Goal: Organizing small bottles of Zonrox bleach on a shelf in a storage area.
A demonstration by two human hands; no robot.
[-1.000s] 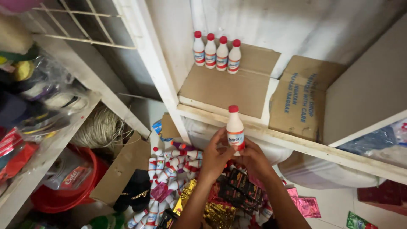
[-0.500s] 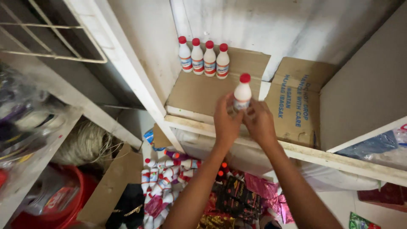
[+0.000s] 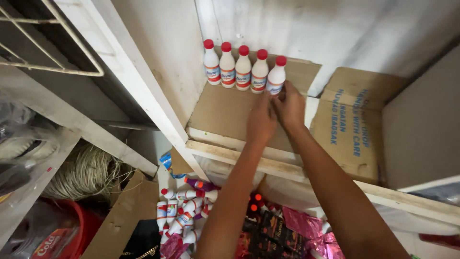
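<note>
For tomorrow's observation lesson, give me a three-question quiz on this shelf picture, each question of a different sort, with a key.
1. How many white bottles with red caps stand in the row on the cardboard sheet?
2. True or false: the right hand touches the bottle at the left end of the row.
3. More bottles lie: A) on top of the printed box; B) in a heap below the shelf; C) in the red tub.

Key: 1. Five. 2. False; it is at the right-end bottle, with the left hand close beside. 3. B.
</note>
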